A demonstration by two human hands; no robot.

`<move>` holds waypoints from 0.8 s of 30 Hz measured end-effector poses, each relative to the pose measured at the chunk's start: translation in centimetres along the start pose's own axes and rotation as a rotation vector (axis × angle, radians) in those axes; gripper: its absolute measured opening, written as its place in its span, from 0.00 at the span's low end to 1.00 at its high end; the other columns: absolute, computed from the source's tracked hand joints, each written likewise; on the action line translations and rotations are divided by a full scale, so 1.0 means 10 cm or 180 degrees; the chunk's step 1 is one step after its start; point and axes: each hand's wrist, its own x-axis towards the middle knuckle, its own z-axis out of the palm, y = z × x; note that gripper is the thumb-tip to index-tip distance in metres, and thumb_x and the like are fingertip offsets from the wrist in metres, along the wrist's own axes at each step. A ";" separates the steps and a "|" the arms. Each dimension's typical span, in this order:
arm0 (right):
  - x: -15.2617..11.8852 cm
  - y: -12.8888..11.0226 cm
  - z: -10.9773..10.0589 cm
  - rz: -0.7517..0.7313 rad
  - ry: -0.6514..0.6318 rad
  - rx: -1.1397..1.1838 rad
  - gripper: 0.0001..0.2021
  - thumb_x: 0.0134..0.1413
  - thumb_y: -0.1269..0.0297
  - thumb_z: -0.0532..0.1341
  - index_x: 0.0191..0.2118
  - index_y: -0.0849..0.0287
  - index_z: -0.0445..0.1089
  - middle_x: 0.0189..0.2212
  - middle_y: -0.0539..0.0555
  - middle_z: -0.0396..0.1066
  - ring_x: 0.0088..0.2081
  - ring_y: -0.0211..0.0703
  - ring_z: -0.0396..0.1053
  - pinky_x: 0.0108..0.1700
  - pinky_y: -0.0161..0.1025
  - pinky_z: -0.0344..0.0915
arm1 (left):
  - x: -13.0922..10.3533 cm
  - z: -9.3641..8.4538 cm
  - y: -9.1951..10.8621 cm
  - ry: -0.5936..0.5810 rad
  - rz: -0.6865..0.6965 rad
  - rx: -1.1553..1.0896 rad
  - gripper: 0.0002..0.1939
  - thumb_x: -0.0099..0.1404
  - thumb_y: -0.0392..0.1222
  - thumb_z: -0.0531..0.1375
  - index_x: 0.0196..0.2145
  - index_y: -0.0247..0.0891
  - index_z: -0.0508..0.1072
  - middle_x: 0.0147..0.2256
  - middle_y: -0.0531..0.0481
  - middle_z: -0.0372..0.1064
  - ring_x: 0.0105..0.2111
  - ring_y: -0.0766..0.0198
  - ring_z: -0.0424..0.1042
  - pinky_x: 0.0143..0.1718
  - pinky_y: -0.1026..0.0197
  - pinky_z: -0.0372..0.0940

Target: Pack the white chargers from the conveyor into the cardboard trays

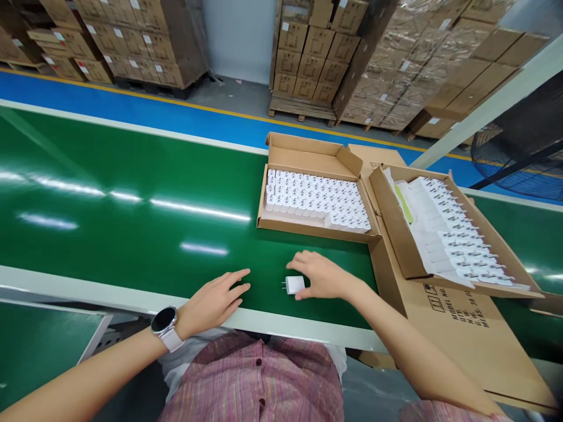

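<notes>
The charger [295, 285], white and boxy, lies on its side on the green table [197, 176], with its two prongs pointing to the left. The right hand [323, 275] reaches over it from the right, palm down. Its fingers curve past the far side of the charger and the thumb comes to the near right corner, so the grip is wide, with the charger between. Whether the thumb touches the charger cannot be told. The left hand [215, 302] hovers or rests at the near edge of the table, with its fingers loosely spread toward the charger and well short of it; it holds nothing. A watch [163, 319] with a dark face and a pale strap sits on the left wrist.

Beyond the right hand stands the left box [308, 231], with its lid raised at the back. Rows of white chargers stand in it, prongs up; along the near wall they reach forward only at the right end. To its right, the right box [393, 228] lies at a slant on a flat brown carton [466, 346] with black print. Chargers fill its right part, while a white liner and a yellow-green strip [403, 203] show at its left.

Behind the table runs a blue floor [237, 126], with stacked cartons [308, 53] on pallets [303, 105] past it. A white post [492, 105] slants up at the right, in front of a dark fan [510, 152].
</notes>
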 end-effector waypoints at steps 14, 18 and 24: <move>-0.34 -0.21 0.22 -0.0080 0.0910 0.4963 0.28 0.48 0.49 0.77 0.51 0.52 0.70 0.56 0.61 0.74 0.50 0.50 0.77 0.50 0.46 0.73 | -0.01 0.06 0.04 -0.0027 -0.0021 -0.0044 0.19 0.74 0.35 0.51 0.58 0.42 0.73 0.65 0.43 0.64 0.63 0.52 0.68 0.66 0.45 0.65; -0.36 -0.18 0.30 -0.0067 0.0967 0.5572 0.27 0.51 0.48 0.74 0.53 0.49 0.69 0.60 0.59 0.72 0.53 0.48 0.77 0.56 0.45 0.72 | 0.00 0.08 0.05 -0.0059 0.0019 -0.0057 0.19 0.74 0.35 0.50 0.56 0.40 0.74 0.65 0.40 0.64 0.62 0.50 0.69 0.65 0.44 0.66; -0.32 -0.14 0.28 0.0091 0.1181 0.5395 0.25 0.55 0.46 0.71 0.53 0.48 0.66 0.61 0.59 0.70 0.52 0.48 0.77 0.53 0.44 0.74 | 0.00 0.11 0.05 -0.0082 0.0011 0.0005 0.19 0.74 0.34 0.50 0.56 0.40 0.74 0.64 0.42 0.65 0.61 0.51 0.70 0.64 0.45 0.67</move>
